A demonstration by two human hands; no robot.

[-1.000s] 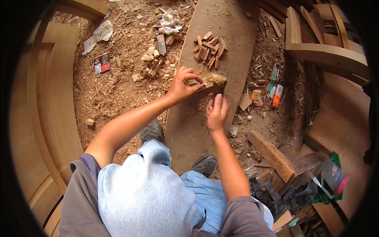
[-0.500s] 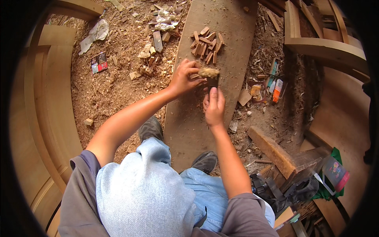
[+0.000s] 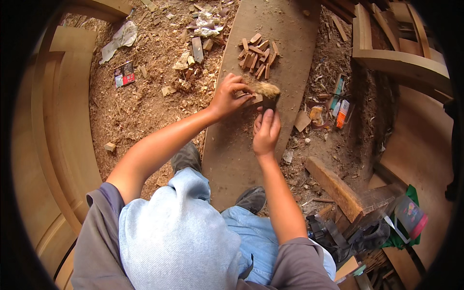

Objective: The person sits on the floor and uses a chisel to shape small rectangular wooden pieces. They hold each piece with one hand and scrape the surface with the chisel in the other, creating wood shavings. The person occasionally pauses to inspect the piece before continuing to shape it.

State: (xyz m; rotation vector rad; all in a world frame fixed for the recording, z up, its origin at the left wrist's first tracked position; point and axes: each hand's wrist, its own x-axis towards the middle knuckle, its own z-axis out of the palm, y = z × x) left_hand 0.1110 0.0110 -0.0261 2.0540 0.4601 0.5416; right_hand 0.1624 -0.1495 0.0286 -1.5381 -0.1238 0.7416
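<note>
My right hand (image 3: 267,131) is closed round the dark handle of a brush (image 3: 266,89), whose tan, frayed bristles point away from me. Just left of it, the fingertips of my left hand (image 3: 231,94) pinch a small wooden piece (image 3: 257,98) close under the bristles. Both hands are over a long wooden board (image 3: 232,159) that runs away from me between my feet. Farther up the board lies a loose pile of small wooden pieces (image 3: 259,56), some with angled ends.
Wood shavings (image 3: 145,106) cover the ground on both sides. Panelled woodwork (image 3: 72,106) stands at the left, wooden frames (image 3: 401,63) at the far right. A thick wood block (image 3: 333,186), an orange-and-white tube (image 3: 342,114) and a clear plastic container (image 3: 410,212) lie to the right.
The brush and my right hand have shifted slightly right. The wooden piece in my left fingers now shows more plainly beside the bristles. The whole view has shifted a little.
</note>
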